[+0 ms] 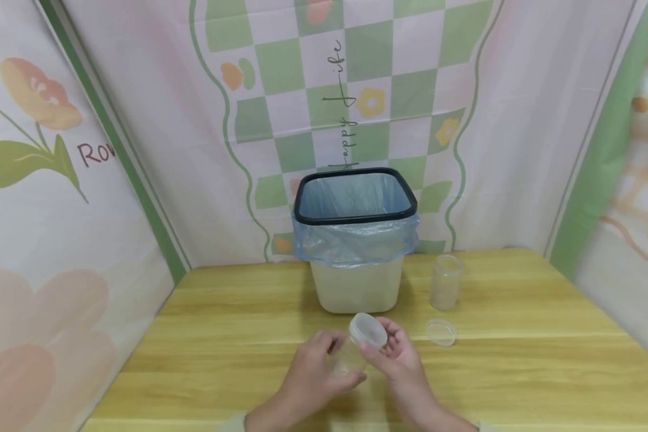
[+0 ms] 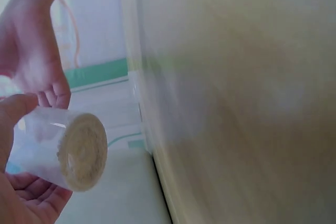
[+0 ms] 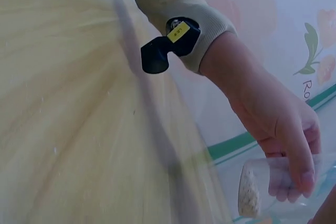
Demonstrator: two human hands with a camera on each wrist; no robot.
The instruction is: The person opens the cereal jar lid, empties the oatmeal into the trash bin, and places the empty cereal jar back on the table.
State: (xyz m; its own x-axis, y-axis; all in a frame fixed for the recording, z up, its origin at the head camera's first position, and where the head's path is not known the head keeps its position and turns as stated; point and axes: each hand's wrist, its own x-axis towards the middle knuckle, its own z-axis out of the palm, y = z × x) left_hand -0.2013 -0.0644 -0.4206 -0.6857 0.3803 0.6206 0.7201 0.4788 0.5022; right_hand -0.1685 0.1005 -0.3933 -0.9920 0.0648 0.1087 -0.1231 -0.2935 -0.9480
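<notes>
My left hand (image 1: 312, 377) grips a clear plastic jar (image 1: 348, 358), fingers on one side and thumb on the other. The jar is tilted, held above the table. Pale granular stuff (image 3: 249, 192) covers its bottom, seen in both wrist views. At the jar's mouth sits a translucent round lid (image 1: 368, 331); whether it is fully seated, I cannot tell. With thumb and fingers, my right hand (image 1: 406, 375) holds the lid by its edge. In the left wrist view, the jar's base (image 2: 83, 153) faces the camera and the right hand (image 2: 37, 51) is behind it.
A white bin (image 1: 356, 285) lined with a blue bag (image 1: 351, 240) under a black rim stands at the back of the wooden table (image 1: 221, 342). To its right is a second clear jar (image 1: 445, 283), upright and lidless, with a loose lid (image 1: 440, 332) lying before it.
</notes>
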